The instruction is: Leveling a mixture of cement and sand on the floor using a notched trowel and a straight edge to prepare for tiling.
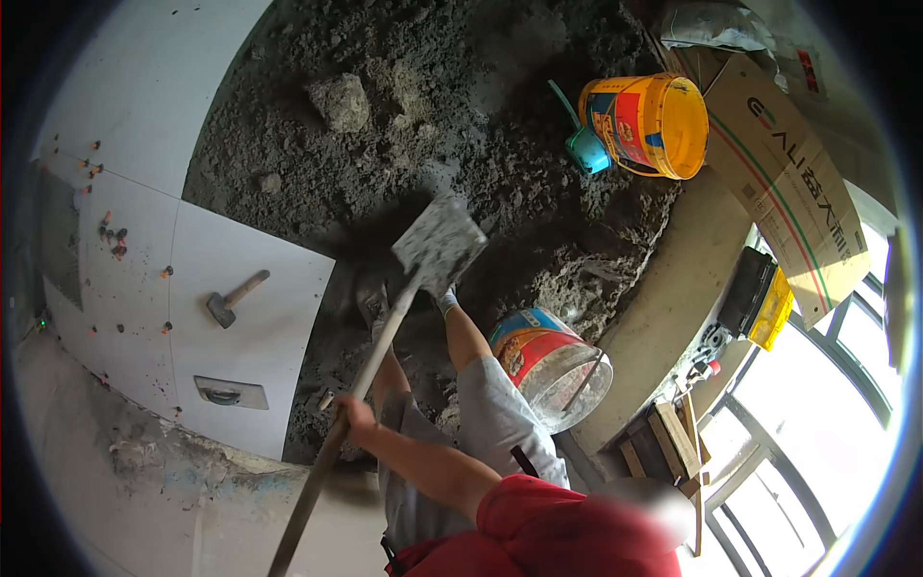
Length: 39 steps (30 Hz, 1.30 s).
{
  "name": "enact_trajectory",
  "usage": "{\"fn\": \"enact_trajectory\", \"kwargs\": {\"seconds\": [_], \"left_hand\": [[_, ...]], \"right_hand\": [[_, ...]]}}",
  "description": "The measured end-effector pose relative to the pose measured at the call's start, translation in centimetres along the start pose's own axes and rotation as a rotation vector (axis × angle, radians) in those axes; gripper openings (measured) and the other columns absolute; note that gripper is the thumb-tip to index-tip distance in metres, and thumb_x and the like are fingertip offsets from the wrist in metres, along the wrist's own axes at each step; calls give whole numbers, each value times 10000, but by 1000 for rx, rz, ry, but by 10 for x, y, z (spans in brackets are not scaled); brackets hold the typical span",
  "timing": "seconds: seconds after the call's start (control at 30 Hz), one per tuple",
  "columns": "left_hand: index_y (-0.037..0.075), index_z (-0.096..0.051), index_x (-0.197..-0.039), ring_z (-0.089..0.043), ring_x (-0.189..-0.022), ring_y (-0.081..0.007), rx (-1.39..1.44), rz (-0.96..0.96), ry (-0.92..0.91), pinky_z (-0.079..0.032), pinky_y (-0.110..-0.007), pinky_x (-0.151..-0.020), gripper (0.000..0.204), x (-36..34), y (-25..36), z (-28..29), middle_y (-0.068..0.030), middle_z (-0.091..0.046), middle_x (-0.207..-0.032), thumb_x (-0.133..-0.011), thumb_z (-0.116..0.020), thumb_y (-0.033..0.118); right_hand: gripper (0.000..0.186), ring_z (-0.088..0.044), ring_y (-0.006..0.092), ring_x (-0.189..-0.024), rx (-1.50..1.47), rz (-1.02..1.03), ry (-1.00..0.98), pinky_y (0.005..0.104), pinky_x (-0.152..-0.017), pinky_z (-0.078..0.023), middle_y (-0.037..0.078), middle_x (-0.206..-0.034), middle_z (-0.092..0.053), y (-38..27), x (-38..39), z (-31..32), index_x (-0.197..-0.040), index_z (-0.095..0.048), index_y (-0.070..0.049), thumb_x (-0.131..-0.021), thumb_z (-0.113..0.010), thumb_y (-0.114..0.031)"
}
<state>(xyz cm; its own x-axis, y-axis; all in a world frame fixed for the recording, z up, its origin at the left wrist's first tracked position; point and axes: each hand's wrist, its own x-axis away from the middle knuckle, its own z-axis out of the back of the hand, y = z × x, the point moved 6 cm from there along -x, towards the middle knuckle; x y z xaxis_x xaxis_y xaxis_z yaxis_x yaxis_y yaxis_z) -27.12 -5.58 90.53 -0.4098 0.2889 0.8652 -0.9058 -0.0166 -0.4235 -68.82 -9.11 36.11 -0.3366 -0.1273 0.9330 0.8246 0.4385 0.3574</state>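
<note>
My right hand (pixel 358 420) is closed round the middle of a long shovel handle, with the bare forearm coming out of a red sleeve. The shovel (pixel 439 243) has a flat square metal blade smeared with grey mortar, held just beyond my feet. Its wooden shaft slants down to the left and leaves the picture at the lower edge. My left hand is out of sight. Loose, clumpy grey mortar (pixel 279 115) spreads over the floor ahead of the blade. By my right leg stands a dirty bucket (pixel 567 385) with a stick-like thing in it.
Large white tiles (pixel 260 240) at the left carry a mallet (pixel 226 303), a trowel (pixel 231 392) and scattered orange-black levelling clips (pixel 111 236). A yellow bucket (pixel 681 125) and a teal scoop (pixel 587 151) are at the upper right, near cardboard (pixel 784 183) and windows (pixel 808 423).
</note>
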Motion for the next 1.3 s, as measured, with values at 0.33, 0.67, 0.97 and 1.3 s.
{"fn": "enact_trajectory", "kwargs": {"seconds": [0.33,0.67,0.97,1.3], "left_hand": [[119,-693,-916,-707,-700,-401,167,-306,181,-545,-540,-652,153,-197,341,-14,-150,-707,-724,-826,-715,240],[177,-732,-926,-737,-741,-381,176,-99,63,-578,-534,-712,173,-72,189,-111,-131,-743,-762,-857,-672,323],[77,-744,-1062,-750,-847,-328,559,-200,-45,-593,-468,-750,341,175,118,-67,-162,-769,-913,-818,-796,311],[49,-717,-1197,-765,-947,-318,794,-289,-37,-579,-452,-809,422,370,4,122,-217,-767,-1003,-828,-802,237]], "right_hand": [[198,-570,302,-552,40,407,154,436,-509,-505,113,-677,-561,-397,-14,76,-776,-583,-59,-915,-642,-185],[130,-578,294,-530,91,407,222,451,-501,-511,127,-670,-565,-234,49,47,-831,-592,-45,-869,-700,-106],[184,-590,282,-610,451,416,298,487,-550,-501,124,-757,-589,-137,238,-66,-897,-629,-44,-958,-733,-182],[412,-744,320,-946,889,634,372,462,-779,-600,180,-1061,-733,-22,397,-69,-1127,-676,28,-872,-790,-274]]}}
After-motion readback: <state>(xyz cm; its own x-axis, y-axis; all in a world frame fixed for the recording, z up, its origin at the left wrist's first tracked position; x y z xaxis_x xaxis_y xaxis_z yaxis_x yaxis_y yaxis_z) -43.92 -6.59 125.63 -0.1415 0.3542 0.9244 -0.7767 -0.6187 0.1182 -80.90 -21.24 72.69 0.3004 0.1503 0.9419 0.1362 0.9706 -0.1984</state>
